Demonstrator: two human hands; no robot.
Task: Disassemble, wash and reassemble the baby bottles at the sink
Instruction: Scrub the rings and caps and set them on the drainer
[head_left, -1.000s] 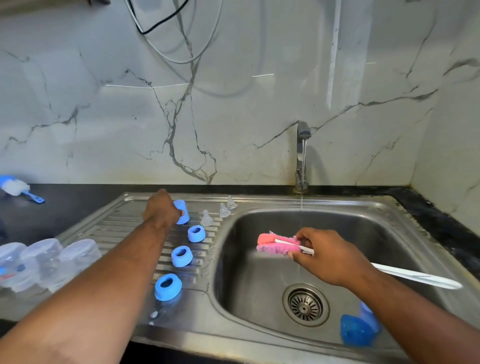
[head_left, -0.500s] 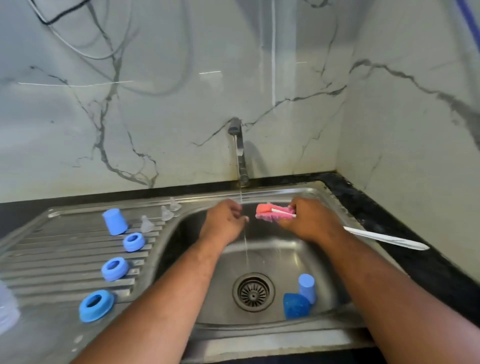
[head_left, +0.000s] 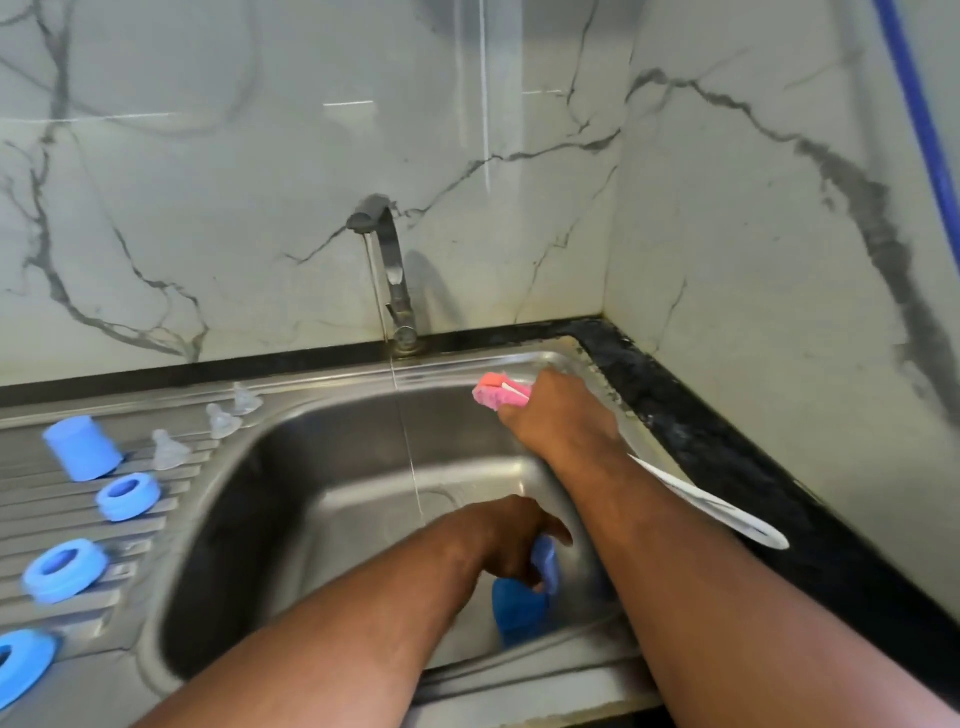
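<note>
Light-blue plastic bottle cap (head_left: 546, 564) in the near right corner of the steel sink (head_left: 322, 447): lift firmly, left hand (head_left: 511, 538) fingers curled round it, toward the pink sponge brush (head_left: 496, 396) clutched in the right hand (head_left: 563, 426) by the sink's far rim.

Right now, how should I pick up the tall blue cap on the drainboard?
Take the tall blue cap by its side wall from above, thumb and fingers left and right. It stands closed end up; the nearest blue ring lies close in front, so the sides seem freer.
</note>
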